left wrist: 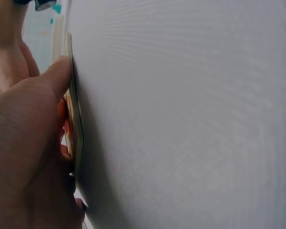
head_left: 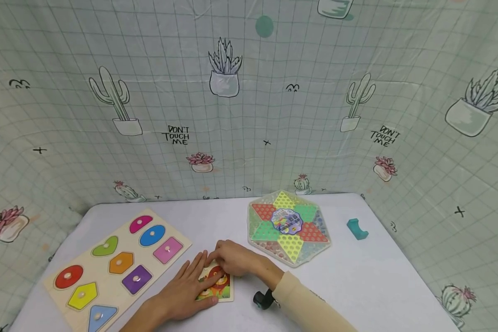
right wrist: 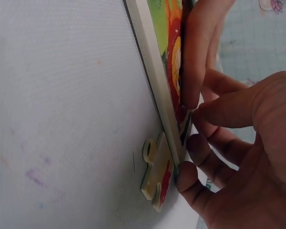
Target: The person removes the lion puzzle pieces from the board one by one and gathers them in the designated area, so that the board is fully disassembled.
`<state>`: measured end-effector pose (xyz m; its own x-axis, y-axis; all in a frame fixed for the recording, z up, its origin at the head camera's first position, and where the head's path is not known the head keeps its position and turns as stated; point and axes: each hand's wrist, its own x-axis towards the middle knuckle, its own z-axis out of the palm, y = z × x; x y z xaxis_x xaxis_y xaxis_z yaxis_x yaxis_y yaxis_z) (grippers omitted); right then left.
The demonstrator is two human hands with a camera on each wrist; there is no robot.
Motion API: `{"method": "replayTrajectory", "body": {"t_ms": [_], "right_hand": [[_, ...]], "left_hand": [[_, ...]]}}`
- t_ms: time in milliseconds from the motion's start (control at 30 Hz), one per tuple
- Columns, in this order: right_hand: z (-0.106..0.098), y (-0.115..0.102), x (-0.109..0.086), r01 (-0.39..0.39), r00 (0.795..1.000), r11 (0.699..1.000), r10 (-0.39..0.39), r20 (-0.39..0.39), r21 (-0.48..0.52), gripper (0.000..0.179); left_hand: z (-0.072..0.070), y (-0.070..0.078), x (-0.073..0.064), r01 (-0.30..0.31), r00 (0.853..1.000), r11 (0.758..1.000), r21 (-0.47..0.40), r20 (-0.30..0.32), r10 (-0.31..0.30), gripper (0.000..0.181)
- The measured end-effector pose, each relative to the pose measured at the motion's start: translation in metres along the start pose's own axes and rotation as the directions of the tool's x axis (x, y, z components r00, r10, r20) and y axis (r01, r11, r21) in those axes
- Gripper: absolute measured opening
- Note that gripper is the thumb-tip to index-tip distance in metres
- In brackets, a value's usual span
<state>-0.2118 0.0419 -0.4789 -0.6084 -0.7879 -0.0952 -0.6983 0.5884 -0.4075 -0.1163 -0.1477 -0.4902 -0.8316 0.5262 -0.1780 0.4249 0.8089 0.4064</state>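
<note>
A small jigsaw puzzle (head_left: 225, 291) with a lion picture and a pale frame lies at the table's near middle. My left hand (head_left: 180, 293) lies spread across it, fingers straight, thumb along the near edge. In the left wrist view that thumb rests by the puzzle's edge (left wrist: 77, 129). From the right, my right hand (head_left: 234, 258) reaches in with curled fingers, their tips gathered at the far corner. Whether they pinch a separate piece there, I cannot tell. In the right wrist view a loose puzzle piece (right wrist: 155, 174) lies on the table against the frame.
A wooden peg board (head_left: 108, 242) with colored shapes lies to the left. Behind and right is a hexagonal Chinese checkers set (head_left: 290, 246). A teal curved block (head_left: 358, 229) sits farther right. A black object (head_left: 263, 299) shows beneath my right forearm.
</note>
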Motion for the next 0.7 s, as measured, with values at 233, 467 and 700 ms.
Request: {"method": "replayTrajectory", "body": {"t_ms": [233, 467, 700], "right_hand": [[-0.0001, 0.0002, -0.0011, -0.017, 1.000, 1.000, 0.017, 0.002, 0.015, 0.031], [0.0014, 0.0003, -0.0022, 0.012, 1.000, 1.000, -0.012, -0.014, 0.015, 0.029], [0.0037, 0.0015, -0.0006, 0.019, 1.000, 1.000, -0.019, -0.019, 0.016, 0.028]], "left_hand": [[0.0009, -0.0014, 0.0024, 0.006, 1.000, 1.000, 0.011, 0.008, -0.006, 0.072], [0.0004, -0.0009, 0.0022, 0.009, 1.000, 1.000, 0.000, 0.020, -0.009, 0.072], [0.0007, 0.0004, 0.0019, 0.030, 0.999, 1.000, -0.007, 0.027, -0.030, 0.071]]}}
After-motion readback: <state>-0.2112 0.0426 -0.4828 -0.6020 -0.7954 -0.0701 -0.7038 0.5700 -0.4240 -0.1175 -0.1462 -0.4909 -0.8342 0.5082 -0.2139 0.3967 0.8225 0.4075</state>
